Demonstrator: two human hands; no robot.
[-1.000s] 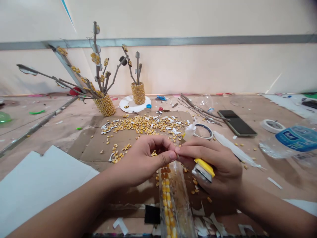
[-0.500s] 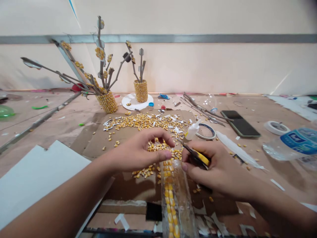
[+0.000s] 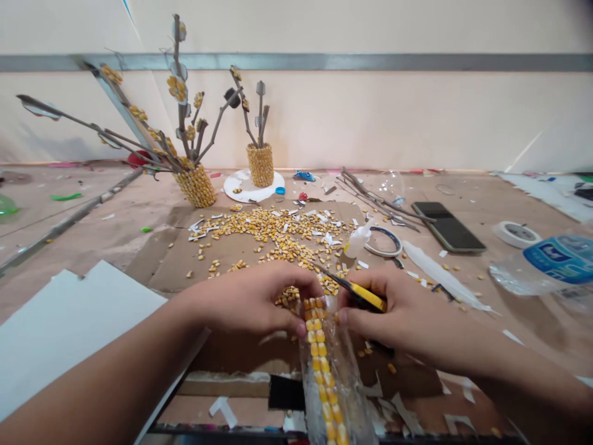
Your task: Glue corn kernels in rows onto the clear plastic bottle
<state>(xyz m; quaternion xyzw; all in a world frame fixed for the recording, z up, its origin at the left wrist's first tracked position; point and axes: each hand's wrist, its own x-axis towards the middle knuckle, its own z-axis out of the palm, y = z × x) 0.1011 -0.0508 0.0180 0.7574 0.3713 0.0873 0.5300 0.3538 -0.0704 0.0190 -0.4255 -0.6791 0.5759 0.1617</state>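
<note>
A long clear plastic piece [image 3: 340,364] extends from the near edge, with rows of yellow corn kernels [image 3: 321,364] stuck along it. My left hand [image 3: 266,303] is closed around its far left end, the thumb at the side and the fingers curled over the top kernels. Scissors with black and yellow handles [image 3: 369,297] are held in my right hand [image 3: 403,306], their blades pointing up and left. The right thumb rests close to the plastic's right edge; whether it touches cannot be made out. Behind both hands lies a heap of loose kernels [image 3: 278,228].
Two kernel-covered pots [image 3: 194,185] with twigs stand at the back; the smaller one is on a white disc [image 3: 231,187]. Around me are a glue bottle [image 3: 358,240], a tape roll [image 3: 516,234], a phone [image 3: 448,226], a water bottle [image 3: 546,262] and white sheets [image 3: 69,327].
My left hand has lowered, and its fingers have closed onto the far end of the plastic piece. The scissors have shifted slightly left and down with my right hand. The view has tilted slightly.
</note>
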